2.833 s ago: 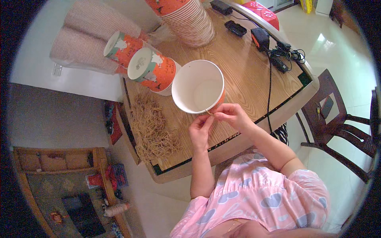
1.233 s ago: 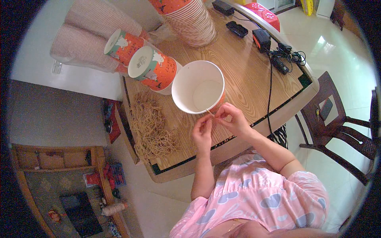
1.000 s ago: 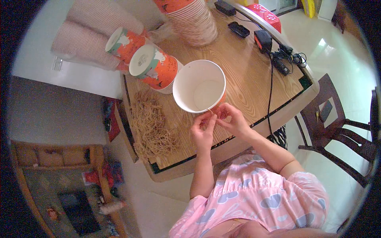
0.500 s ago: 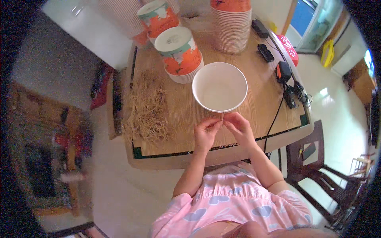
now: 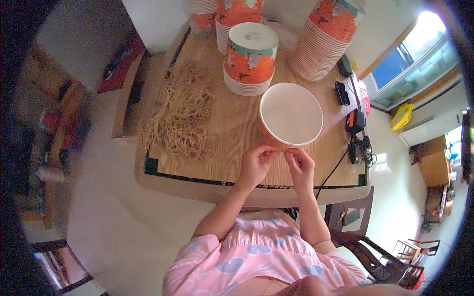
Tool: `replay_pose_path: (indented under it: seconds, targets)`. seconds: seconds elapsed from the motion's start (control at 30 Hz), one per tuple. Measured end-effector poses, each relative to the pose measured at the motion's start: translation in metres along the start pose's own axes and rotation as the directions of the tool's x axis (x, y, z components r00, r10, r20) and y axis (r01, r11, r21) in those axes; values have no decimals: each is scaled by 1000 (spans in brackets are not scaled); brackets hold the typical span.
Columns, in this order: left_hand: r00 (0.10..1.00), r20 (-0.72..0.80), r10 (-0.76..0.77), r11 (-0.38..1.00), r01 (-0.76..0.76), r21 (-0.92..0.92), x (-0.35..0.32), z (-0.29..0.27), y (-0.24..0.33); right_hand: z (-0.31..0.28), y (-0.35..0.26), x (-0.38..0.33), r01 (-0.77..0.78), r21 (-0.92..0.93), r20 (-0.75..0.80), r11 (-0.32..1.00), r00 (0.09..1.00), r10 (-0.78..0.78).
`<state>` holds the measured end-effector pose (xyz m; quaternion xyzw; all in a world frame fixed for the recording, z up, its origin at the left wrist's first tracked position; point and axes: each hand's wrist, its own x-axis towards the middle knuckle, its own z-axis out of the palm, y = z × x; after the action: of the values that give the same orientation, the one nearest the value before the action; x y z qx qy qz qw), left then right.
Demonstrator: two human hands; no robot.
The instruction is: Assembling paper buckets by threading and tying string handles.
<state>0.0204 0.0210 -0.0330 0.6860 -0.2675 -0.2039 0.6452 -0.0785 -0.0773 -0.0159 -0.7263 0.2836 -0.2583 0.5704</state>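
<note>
My left hand [image 5: 256, 162] and my right hand [image 5: 300, 166] meet at the near side of an open paper tub [image 5: 292, 112], white inside with orange outside. Both are closed in a pinch, fingertips almost touching just below the rim. A short bit of a thin tan strand [image 5: 290, 144] shows between them at the rim; the fingers cover most of it. On the table's left side lies a loose heap of thin, tangled tan strands [image 5: 180, 121] that look like dried roots.
Behind the tub stands an upside-down stack of orange and green paper tubs [image 5: 251, 64]. A taller, leaning stack [image 5: 323, 44] is farther right. Black power adapters [image 5: 355, 121] and cables lie along the right table edge. A dark chair [image 5: 353, 222] stands at the near right.
The view has turned, so the table and stacks shift within it. Both hands remain pinched at the tub's near rim, and less of the strand shows above the fingers.
</note>
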Motion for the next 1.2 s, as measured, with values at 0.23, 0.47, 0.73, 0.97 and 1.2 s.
replay_pose_path:
  seconds: [0.23, 0.47, 0.73, 0.97, 1.2]
  targets:
    - [993, 67, 98, 989, -104, 104, -2, -2, 20, 4, 3, 0, -66, 23, -69, 998, 995, 68]
    - [987, 28, 159, 978, -161, 130, 0, 5, 11, 4, 1, 1, -124, 166, -54, 978, 989, 135]
    - [996, 80, -30, 985, 44, -168, 10, 10, 15, 4, 2, -3, -159, 235, -6, 959, 986, 165]
    - [998, 8, -62, 959, 62, -275, 9, 24, 9, -1, -1, -8, -117, 205, 34, 972, 993, 112]
    - [983, -7, -183, 853, 155, -499, 6, 33, 6, -4, -2, -10, -112, 181, 37, 977, 994, 107]
